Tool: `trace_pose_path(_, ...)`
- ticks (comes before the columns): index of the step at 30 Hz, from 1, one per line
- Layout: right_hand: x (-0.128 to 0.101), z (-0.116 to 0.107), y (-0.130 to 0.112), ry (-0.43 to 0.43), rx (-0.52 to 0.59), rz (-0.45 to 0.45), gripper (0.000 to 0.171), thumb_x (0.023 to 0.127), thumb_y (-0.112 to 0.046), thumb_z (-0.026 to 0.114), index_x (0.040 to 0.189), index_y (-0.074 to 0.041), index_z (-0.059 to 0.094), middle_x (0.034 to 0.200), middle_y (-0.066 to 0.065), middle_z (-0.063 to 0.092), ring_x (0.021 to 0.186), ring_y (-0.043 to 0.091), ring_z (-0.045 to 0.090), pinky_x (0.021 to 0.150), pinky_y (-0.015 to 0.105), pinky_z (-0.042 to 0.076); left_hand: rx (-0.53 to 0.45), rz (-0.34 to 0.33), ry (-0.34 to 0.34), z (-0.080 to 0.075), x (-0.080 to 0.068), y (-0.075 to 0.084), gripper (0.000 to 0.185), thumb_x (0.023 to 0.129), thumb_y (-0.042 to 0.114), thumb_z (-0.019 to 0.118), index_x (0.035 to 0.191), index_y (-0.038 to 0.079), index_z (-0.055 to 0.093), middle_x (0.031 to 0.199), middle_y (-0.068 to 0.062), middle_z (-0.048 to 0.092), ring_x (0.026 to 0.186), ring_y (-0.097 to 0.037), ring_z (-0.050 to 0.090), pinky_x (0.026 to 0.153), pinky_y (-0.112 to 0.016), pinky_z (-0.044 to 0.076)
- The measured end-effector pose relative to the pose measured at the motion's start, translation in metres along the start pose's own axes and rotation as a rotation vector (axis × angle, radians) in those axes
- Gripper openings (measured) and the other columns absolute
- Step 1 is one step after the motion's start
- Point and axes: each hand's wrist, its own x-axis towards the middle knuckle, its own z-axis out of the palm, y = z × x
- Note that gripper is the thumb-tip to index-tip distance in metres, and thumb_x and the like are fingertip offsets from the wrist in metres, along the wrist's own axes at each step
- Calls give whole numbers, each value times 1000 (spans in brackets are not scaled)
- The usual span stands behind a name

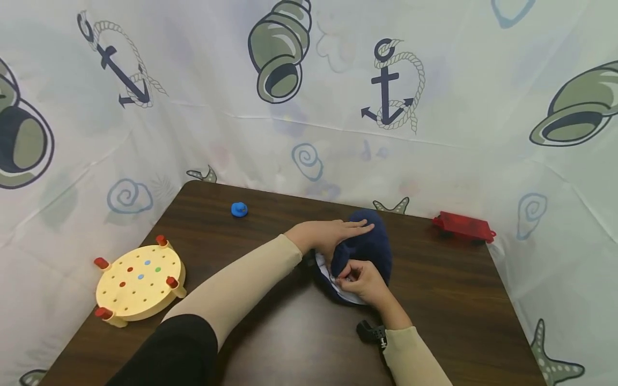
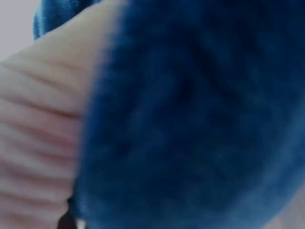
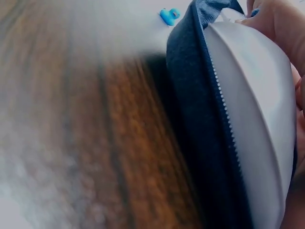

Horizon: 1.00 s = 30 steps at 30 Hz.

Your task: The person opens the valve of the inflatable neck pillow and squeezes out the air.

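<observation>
A round yellow peg board [image 1: 139, 281] sits near the table's [image 1: 454, 300] left edge, a small blue toy [image 1: 238, 209] lies toward the back, and a red block [image 1: 464, 226] rests at the right rear corner. Mid-table lies a fuzzy navy cushion cover [image 1: 369, 249] with a zipper, white padding [image 3: 257, 109] showing inside. The left hand [image 1: 328, 236] presses flat on it, fingers straight; the right hand [image 1: 364, 281] pinches its edge.

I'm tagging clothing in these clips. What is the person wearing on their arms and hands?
Both hands are bare: left hand, right hand. Each forearm has a snug beige sleeve ending at the wrist. A black sleeve covers the left upper arm. A small black device on a strap sits at the right wrist.
</observation>
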Motion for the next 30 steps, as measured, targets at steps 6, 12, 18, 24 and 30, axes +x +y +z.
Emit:
trace_pose_path(6,-2,-1,0,-4,6,-24,18,85,9,83,81,-7,76,80,5,72,66,2,54,58,17,45,40,-47,-41,8,10,-4,147,72,42,104,176,40,1,181,1,26,166,-34,30,121,-54,48)
trace_pose_path(12,-2,-3,0,-44,19,-25,22,84,10,83,81,-10,75,81,6,72,69,4,57,61,18,47,133,-82,-3,20,5,-3,150,71,55,101,177,32,-3,172,-4,37,157,-29,43,112,-57,55)
trace_pose_path(18,-1,-3,1,-58,8,-26,20,84,8,84,81,-9,75,81,8,73,66,3,55,59,19,45,150,-103,28,26,0,-4,150,70,62,99,177,24,2,156,-1,44,141,-21,52,108,-50,55)
trace_pose_path(24,-1,-4,0,-57,-13,-29,20,85,7,85,82,-10,75,81,8,72,69,3,56,61,18,46,208,-119,17,24,-3,0,126,74,59,99,174,26,29,150,-2,47,135,-22,51,106,-53,53)
trace_pose_path(30,-1,-5,-1,-42,-33,-47,22,84,6,86,81,-14,77,80,2,71,65,2,52,58,19,43,187,-144,75,24,-6,0,106,74,55,100,165,31,49,166,-9,32,150,-31,36,112,-54,46)
